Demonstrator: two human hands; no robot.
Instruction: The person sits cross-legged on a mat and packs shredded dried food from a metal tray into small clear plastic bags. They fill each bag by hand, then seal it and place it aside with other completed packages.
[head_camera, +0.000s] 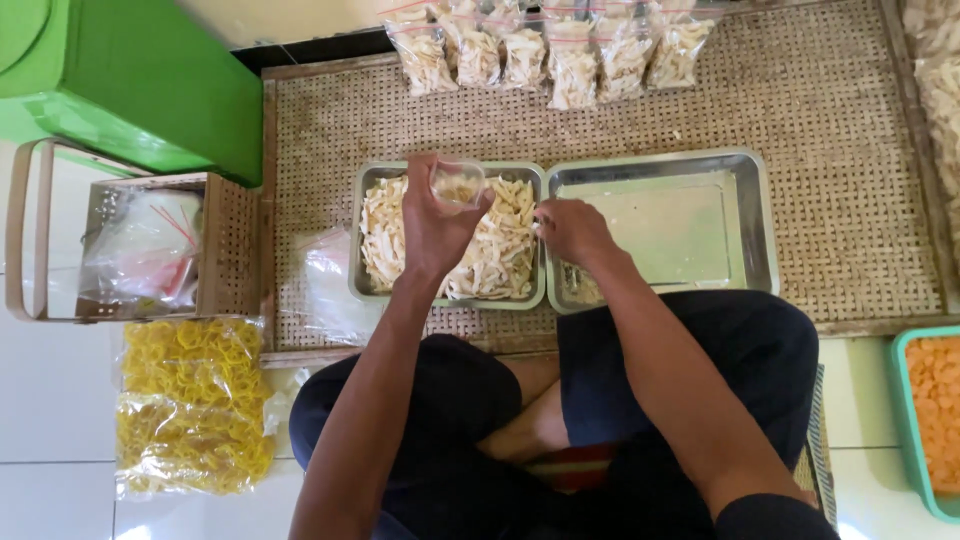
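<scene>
Far left: a bag of yellow ring crackers (190, 405) lies on the white tile floor, a small woven rack with clear plastic bags (150, 250) above it, a green box (130, 85) at the top corner.

On the woven mat (830, 200) sits the left steel tray (372, 285), heaped with pale stick crackers (500, 255). Our left hand (432, 225) is raised over that tray, fingers clamped around a small clear plastic cup (458, 183) that looks part filled with the sticks.

Just right, our right hand (572, 230) rests at the seam between the two trays, fingers curled together; we cannot tell if it pinches any sticks. The right steel tray (755, 220) is mostly bare, a few bits in its near left corner.

To do the scooping well, as we judge it: keep the cup level and directly above the full tray so spills fall back in, fill to the same height each time, and feed sticks lengthwise with the right hand so they don't snap.

Along the mat's far edge, a row of sealed clear bags of sticks (560, 50). Far right, a teal tub (902, 400) of orange crackers on the floor.
</scene>
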